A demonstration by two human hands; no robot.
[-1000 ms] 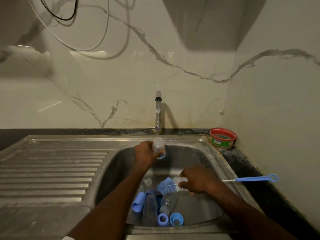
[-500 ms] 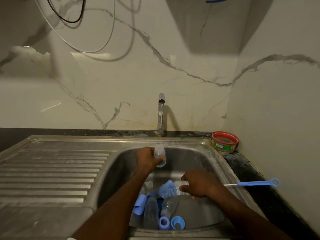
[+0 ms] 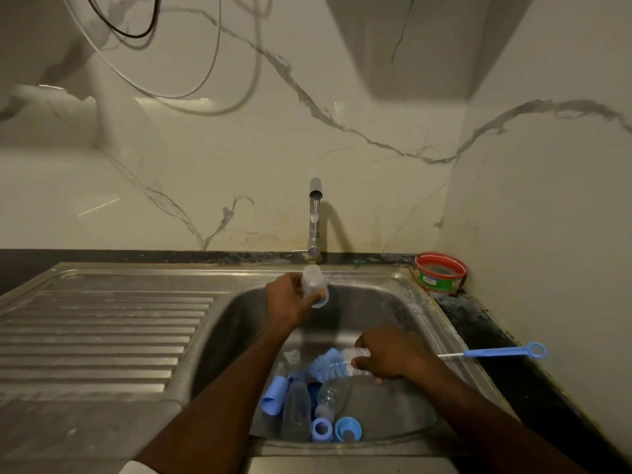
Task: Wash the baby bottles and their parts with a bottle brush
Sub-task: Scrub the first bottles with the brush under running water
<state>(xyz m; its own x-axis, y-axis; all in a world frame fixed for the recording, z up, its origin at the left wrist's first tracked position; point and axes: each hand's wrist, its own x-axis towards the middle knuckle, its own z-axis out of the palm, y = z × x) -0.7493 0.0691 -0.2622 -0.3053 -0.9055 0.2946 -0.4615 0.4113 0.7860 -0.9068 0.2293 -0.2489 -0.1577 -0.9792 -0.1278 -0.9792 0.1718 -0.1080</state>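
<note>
- Left hand [image 3: 289,299] grips a clear baby bottle [image 3: 314,284], fingers curled round its lower part, holding it under the tap [image 3: 314,217] at the far rim of the sink [image 3: 403,302].
- Right hand [image 3: 386,359] is clenched on the bottle brush [image 3: 330,366] at the root of its bristle head, low in the basin; the blue-and-white bristles point left, and the wire stem and blue loop handle [image 3: 502,352] trail right over the sink's edge onto the dark counter.
- Long axis of the held bottle runs nearly upright, tilted slightly; its pale closed base points up and far, its blue-ringed mouth down and near. Whether water is falling on it is hard to tell in this dim view.
- Long axis of the brush lies roughly left to right, almost level.
- Remaining parts sit at the near end of the basin: two clear bottles [image 3: 297,412], a blue sleeve [image 3: 273,395], two blue collar rings [image 3: 348,429] and a clear teat [image 3: 292,355].
- Risk: a wet, smooth bottle gripped near one end may slip and drop among the parts below.
- Risk: with the mouth facing down and away from the bristles, the brush cannot enter; forcing it at an angle could spring the wire and flick water.
- Risk: the long handle, overhanging the counter, may catch the rim as the brush is raised.
- Red-rimmed tub [image 3: 440,271] stands at the far right corner, well apart from both hands.
</note>
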